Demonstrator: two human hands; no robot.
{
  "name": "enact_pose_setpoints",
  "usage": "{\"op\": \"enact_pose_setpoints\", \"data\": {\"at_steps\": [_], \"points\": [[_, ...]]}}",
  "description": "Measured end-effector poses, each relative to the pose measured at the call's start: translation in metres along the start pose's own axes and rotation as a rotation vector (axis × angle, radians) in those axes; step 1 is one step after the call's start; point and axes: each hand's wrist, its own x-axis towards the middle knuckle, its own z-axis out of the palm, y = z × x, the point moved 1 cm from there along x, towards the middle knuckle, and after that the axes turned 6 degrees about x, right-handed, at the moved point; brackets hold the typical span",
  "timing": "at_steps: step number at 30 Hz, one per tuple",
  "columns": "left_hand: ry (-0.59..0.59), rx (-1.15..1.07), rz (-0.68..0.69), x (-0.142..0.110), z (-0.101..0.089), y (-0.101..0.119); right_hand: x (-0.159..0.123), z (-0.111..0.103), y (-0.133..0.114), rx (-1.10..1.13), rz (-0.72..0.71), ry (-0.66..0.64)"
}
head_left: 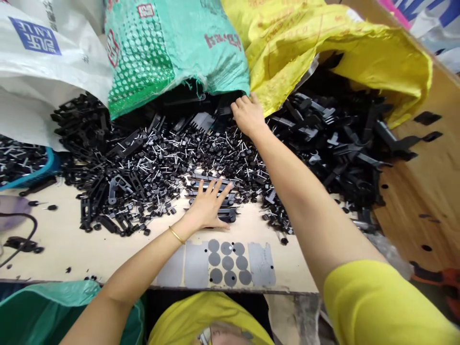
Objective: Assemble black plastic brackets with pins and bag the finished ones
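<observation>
My left hand point(208, 206) lies with fingers spread over several long black plastic pieces point(228, 213) lined up side by side at the front of the heap. My right hand point(248, 116) reaches to the back, its fingers curled at the mouth of a green woven sack point(179, 52), close to the edge of a yellow sack point(280, 52). What those fingers hold, if anything, is hidden. Between and around both hands spreads a heap of small black knobs with metal pins point(172, 153). A comb-like black piece point(203, 120) lies near the green sack's mouth.
Larger black plastic parts point(345, 139) spill from the yellow sack. A white sack point(46, 72) and a blue basket point(50, 165) of pins stand left. Grey round stickers point(227, 262) lie along the table's front edge. Below left hangs an open green bag point(53, 306).
</observation>
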Motion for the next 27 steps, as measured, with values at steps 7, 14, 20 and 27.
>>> {"op": "enact_pose_setpoints", "data": {"at_steps": [7,14,20,27], "points": [[-0.043,-0.023,0.062,0.003,-0.003,-0.011,-0.149,-0.095,-0.055,0.499,0.037,-0.1],[0.068,-0.076,0.071,-0.012,-0.023,-0.025,-0.338,-0.047,-0.171,0.64,0.057,-0.148],[0.448,0.051,-0.774,-0.041,-0.07,-0.131,-0.346,-0.024,-0.185,0.413,0.199,-0.072],[0.421,0.146,-0.759,-0.062,-0.095,-0.165,-0.344,-0.028,-0.182,0.39,0.248,-0.157]]}}
